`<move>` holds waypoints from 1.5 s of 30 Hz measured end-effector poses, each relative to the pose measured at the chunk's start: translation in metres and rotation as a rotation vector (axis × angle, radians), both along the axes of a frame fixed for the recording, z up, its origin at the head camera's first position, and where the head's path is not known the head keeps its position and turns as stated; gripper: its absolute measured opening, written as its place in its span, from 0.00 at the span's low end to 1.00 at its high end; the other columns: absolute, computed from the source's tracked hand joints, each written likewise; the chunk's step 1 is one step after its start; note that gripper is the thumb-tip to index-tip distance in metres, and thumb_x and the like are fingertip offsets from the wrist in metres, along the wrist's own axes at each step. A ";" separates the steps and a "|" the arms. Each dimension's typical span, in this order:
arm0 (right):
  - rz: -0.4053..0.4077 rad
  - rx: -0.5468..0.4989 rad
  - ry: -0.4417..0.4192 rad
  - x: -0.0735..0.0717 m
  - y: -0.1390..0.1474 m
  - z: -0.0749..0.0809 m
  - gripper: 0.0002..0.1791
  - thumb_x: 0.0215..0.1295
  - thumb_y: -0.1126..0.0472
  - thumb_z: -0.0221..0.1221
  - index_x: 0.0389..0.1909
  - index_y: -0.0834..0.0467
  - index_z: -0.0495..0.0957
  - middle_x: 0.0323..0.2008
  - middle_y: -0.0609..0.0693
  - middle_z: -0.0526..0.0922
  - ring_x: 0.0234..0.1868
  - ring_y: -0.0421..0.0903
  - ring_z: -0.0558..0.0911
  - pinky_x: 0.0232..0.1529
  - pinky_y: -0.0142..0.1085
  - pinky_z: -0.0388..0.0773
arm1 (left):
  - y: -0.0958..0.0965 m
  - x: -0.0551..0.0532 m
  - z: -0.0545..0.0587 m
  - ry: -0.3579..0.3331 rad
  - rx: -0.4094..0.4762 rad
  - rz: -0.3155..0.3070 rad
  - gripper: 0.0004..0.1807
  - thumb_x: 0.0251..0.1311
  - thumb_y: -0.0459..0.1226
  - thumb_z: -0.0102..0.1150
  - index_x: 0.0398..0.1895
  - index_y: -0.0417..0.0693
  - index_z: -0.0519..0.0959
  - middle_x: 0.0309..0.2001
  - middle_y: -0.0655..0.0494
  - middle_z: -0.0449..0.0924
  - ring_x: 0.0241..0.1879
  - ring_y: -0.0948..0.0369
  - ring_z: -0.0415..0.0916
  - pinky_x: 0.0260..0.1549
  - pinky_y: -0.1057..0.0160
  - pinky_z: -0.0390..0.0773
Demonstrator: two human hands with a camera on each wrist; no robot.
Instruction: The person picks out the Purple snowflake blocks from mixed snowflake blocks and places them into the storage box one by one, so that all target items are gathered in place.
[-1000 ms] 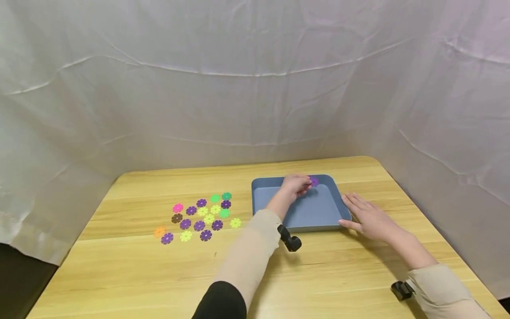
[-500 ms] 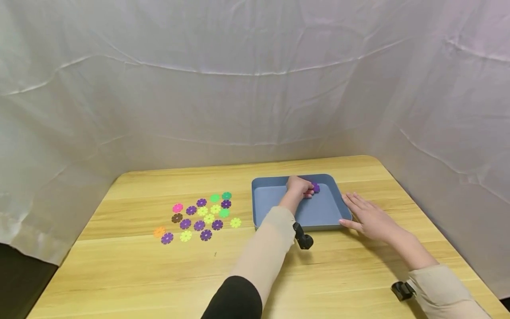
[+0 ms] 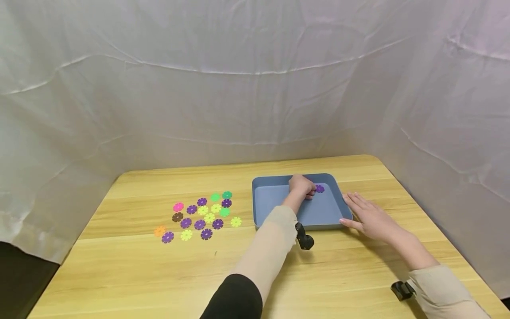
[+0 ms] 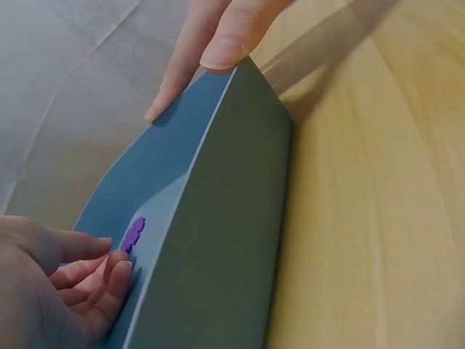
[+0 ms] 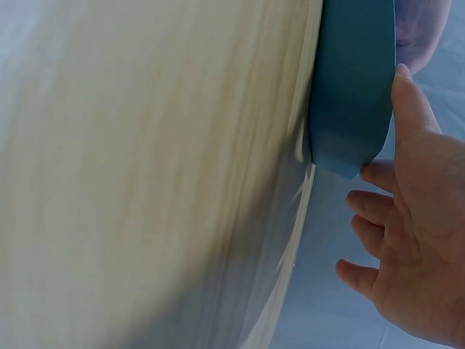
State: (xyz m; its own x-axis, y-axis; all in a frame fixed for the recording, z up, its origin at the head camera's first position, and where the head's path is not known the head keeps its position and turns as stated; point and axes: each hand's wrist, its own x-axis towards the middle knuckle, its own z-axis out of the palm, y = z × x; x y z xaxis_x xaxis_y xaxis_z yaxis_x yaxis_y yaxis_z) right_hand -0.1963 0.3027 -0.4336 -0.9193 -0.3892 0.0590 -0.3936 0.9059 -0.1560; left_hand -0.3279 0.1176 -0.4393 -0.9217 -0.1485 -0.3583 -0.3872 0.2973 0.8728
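Note:
A purple notched disc (image 3: pixel 320 188) lies on the floor of the shallow blue-grey tray (image 3: pixel 271 199), toward its right end. My left hand (image 3: pixel 301 186) reaches into the tray just left of that disc. In the left wrist view its loosely curled fingertips (image 4: pixel 123 270) are right beside the disc (image 4: pixel 133 235), whose outline shows almost whole; whether they still touch is hard to tell. My right hand (image 3: pixel 370 217) rests against the tray's right side with fingers extended. In the right wrist view its thumb meets the rim of the tray (image 5: pixel 352 87).
Several loose notched discs (image 3: pixel 200 224) in purple, yellow, green, pink, brown and orange lie spread flat on the wooden table (image 3: pixel 139 274), left of the tray. Pale fabric (image 3: pixel 255 110) hangs around the table's back and sides.
My left hand has moved right and down into the tray with the purple disc, which now lies flat on the tray floor. My right hand has stayed against the tray.

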 end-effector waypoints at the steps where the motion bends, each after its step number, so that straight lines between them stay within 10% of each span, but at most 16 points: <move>1: 0.000 0.000 0.000 0.000 0.000 0.000 0.45 0.67 0.38 0.54 0.72 0.68 0.57 0.71 0.70 0.57 0.72 0.69 0.57 0.69 0.64 0.56 | -0.001 0.000 0.000 0.006 0.006 -0.014 0.06 0.45 0.28 0.74 0.21 0.35 0.83 0.14 0.47 0.82 0.18 0.56 0.84 0.17 0.61 0.83; 16: -0.012 0.026 -0.045 -0.004 -0.007 0.004 0.47 0.68 0.35 0.50 0.73 0.66 0.55 0.72 0.69 0.55 0.73 0.68 0.55 0.70 0.65 0.54 | -0.056 0.021 0.013 0.321 -0.041 -0.400 0.17 0.56 0.38 0.69 0.49 0.45 0.82 0.49 0.51 0.84 0.44 0.58 0.80 0.43 0.64 0.81; 30: -0.009 0.031 -0.051 -0.002 0.001 0.005 0.47 0.68 0.35 0.51 0.73 0.67 0.53 0.73 0.70 0.54 0.73 0.68 0.55 0.70 0.64 0.53 | -0.146 0.074 0.042 0.584 -0.374 -0.673 0.19 0.64 0.45 0.61 0.55 0.48 0.79 0.55 0.49 0.81 0.55 0.51 0.77 0.54 0.55 0.78; 45: -0.019 0.020 -0.064 0.004 0.005 0.009 0.47 0.68 0.36 0.51 0.73 0.66 0.54 0.73 0.70 0.55 0.73 0.68 0.55 0.70 0.64 0.53 | -0.276 0.140 0.070 0.646 -0.661 -0.542 0.23 0.63 0.50 0.60 0.57 0.50 0.77 0.58 0.51 0.78 0.58 0.50 0.76 0.57 0.47 0.77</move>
State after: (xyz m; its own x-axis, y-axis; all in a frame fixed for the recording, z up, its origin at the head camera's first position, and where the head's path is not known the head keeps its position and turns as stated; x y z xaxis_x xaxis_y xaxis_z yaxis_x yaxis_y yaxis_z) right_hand -0.1927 0.3073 -0.4247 -0.9280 -0.3726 -0.0078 -0.3665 0.9162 -0.1623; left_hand -0.1883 -0.1588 -0.3694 -0.9093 0.3518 0.2223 0.4160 0.7797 0.4679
